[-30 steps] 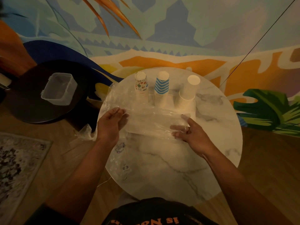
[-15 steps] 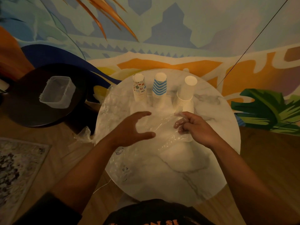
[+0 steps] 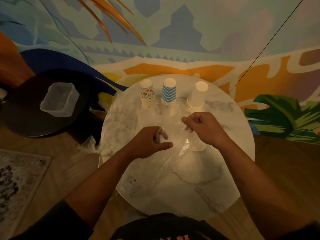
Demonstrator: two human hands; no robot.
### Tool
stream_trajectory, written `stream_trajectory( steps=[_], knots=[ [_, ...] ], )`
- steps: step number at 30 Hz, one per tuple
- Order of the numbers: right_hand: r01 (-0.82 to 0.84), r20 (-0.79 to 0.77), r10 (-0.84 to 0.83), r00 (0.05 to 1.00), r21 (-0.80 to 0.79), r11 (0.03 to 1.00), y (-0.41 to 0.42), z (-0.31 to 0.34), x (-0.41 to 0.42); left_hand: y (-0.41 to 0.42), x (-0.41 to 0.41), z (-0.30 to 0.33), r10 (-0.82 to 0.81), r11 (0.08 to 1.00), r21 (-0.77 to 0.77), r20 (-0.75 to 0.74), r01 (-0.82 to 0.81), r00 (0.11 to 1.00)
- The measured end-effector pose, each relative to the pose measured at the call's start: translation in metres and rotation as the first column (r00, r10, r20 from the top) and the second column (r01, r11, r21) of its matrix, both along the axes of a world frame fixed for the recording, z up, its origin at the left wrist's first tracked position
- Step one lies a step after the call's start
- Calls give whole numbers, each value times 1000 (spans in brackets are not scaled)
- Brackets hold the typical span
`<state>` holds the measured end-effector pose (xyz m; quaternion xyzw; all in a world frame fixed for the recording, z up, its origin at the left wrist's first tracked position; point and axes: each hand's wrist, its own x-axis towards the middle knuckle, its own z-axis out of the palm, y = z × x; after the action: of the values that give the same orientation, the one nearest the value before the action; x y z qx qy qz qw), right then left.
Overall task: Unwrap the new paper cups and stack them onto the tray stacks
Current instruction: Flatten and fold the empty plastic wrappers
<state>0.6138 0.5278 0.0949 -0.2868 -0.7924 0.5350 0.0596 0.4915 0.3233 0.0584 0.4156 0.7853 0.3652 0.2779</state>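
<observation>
Three upside-down paper cup stacks and a loose clear wrapper on the marble table

The patterned cup stack (image 3: 147, 96), the blue-and-white zigzag cup stack (image 3: 168, 96) and the plain white cup stack (image 3: 198, 97) stand in a row at the far side; the crumpled clear plastic wrap (image 3: 174, 144) lies spread in front of them.

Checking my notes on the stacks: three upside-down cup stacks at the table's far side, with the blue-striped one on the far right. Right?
Not quite. In the head view the blue-striped stack stands in the middle; the plain white stack is on the far right and the patterned stack on the left. All three are upside down.
</observation>
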Motion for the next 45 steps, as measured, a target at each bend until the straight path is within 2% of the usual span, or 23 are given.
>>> stream_trajectory(
  steps=[7, 11, 13, 15, 16, 17, 18, 20, 22, 24, 27, 31, 34, 36, 39, 42, 45],
  knots=[
    [109, 40, -107, 993, -44, 993, 17, -6, -7, -7, 3, -4, 226, 964, 100, 175, -246, 958],
    [304, -19, -312, 950, -184, 935, 19, -16, -7, -6, 5, 3, 307, 934, 112, 241, -340, 921],
    [355, -4, -394, 919, -429, 831, 13, -20, -5, -5, 5, 5, 351, 909, 126, 285, -398, 892],
    [295, 55, -386, 921, -746, 597, -1, -20, -2, -3, 5, 4, 381, 891, 128, 312, -436, 870],
    [247, 75, -346, 935, -839, 486, -9, -21, 1, -3, 6, 4, 394, 881, 133, 327, -455, 859],
    [202, 76, -296, 952, -883, 423, -17, -24, 4, -2, 7, 3, 407, 868, 141, 349, -476, 844],
    [161, 64, -243, 968, -899, 407, -27, -25, 7, -1, 8, 3, 416, 854, 151, 376, -498, 828],
    [127, 61, -150, 987, -866, 484, -43, -29, 14, 1, 11, 4, 428, 834, 168, 405, -526, 808],
    [131, 66, -126, 990, -776, 617, -54, -32, 19, 2, 12, 4, 431, 826, 176, 418, -536, 800],
    [149, 43, -163, 986, -675, 722, -58, -30, 21, 2, 10, 3, 435, 815, 176, 443, -552, 784],
    [214, -6, -255, 967, -524, 824, -55, -27, 23, -1, 5, 3, 450, 812, 176, 417, -556, 790],
    [230, -89, -286, 954, -395, 890, -52, -21, 24, -6, -1, 6, 468, 803, 198, 377, -563, 800],
    [145, -169, -206, 964, -320, 936, -51, -15, 25, -7, -8, 14, 425, 813, 241, 378, -530, 823],
    [66, -166, -100, 981, -200, 978, -46, -13, 25, -8, -12, 20, 357, 854, 274, 311, -443, 881],
    [-5, -160, -13, 987, -115, 993, -38, -13, 24, -8, -18, 29, 230, 925, 254, 219, -283, 948],
    [-19, -134, 19, 991, -1, 1000, -32, -12, 23, -9, -23, 37, 151, 970, 174, 118, -170, 981],
    [7, -122, 3, 993, 85, 996, -29, -13, 22, -8, -26, 40, 136, 975, 171, 26, -139, 990]
  ],
)
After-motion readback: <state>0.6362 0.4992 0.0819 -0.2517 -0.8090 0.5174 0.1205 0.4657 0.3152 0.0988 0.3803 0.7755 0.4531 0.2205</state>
